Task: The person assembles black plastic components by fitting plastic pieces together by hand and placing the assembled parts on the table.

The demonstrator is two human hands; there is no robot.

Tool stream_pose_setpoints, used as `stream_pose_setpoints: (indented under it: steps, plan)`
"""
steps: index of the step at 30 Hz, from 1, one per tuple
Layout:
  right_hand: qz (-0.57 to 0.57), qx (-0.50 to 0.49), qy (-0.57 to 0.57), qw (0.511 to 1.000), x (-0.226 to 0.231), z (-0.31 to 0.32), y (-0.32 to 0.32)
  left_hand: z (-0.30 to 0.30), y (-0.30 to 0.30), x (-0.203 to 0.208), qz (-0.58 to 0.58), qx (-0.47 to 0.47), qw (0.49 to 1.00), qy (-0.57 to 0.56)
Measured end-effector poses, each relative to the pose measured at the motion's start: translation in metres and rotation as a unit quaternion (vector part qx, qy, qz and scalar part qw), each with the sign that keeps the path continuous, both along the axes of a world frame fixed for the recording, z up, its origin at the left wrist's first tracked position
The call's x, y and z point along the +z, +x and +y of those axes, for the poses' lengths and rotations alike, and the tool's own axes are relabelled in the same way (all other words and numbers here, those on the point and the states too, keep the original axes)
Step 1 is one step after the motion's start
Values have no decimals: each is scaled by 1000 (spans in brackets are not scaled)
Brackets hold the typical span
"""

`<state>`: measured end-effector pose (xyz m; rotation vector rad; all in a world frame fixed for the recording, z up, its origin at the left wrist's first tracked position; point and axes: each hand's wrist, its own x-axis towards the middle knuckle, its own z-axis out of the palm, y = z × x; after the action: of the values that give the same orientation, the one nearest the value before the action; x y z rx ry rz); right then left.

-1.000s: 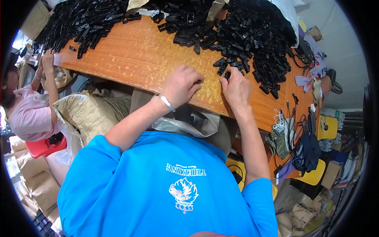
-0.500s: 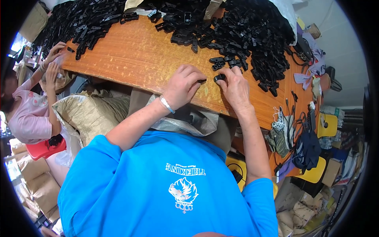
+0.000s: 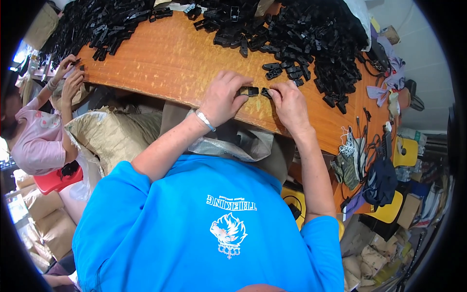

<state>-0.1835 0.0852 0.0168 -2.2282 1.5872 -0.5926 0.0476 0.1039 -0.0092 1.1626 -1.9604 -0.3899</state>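
Observation:
Over the wooden table (image 3: pixel 170 63), near its front edge, my left hand (image 3: pixel 224 100) pinches a small black plastic piece (image 3: pixel 252 91) that sticks out past the fingertips. My right hand (image 3: pixel 291 104) faces it with thumb and finger closed on another black piece (image 3: pixel 265 92). The two pieces point at each other with a narrow gap between them. Just beyond my right fingers lie a few loose black pieces (image 3: pixel 274 72), shaped like clips. Behind them rises a large heap of similar black pieces (image 3: pixel 296 34).
A second heap of black parts (image 3: pixel 92 29) covers the far left. There a co-worker (image 3: pixel 46 126) handles small dark pieces. A brown sack (image 3: pixel 114 138) stands left of my lap. Cords and a dark cloth bag (image 3: pixel 379 182) hang at the table's right, near yellow stools (image 3: pixel 404 151).
My left hand has turned slightly, bringing more of its black piece into view. The two pieces are closer together. The co-worker's hands have shifted lower and to the right.

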Motion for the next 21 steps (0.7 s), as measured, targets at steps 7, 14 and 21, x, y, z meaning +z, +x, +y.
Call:
stream_pose_setpoints:
  steps: [7,14,21]
  plan:
    - [-14,6,-19,1000,0,8,0,-2,14,-5,-48,35,998,11]
    - [-76,72,-70,992,10,13,32,-3,10,-3,-63,44,996,35]
    - [-89,84,-66,990,1,6,35,-6,9,-4,-69,35,996,43]
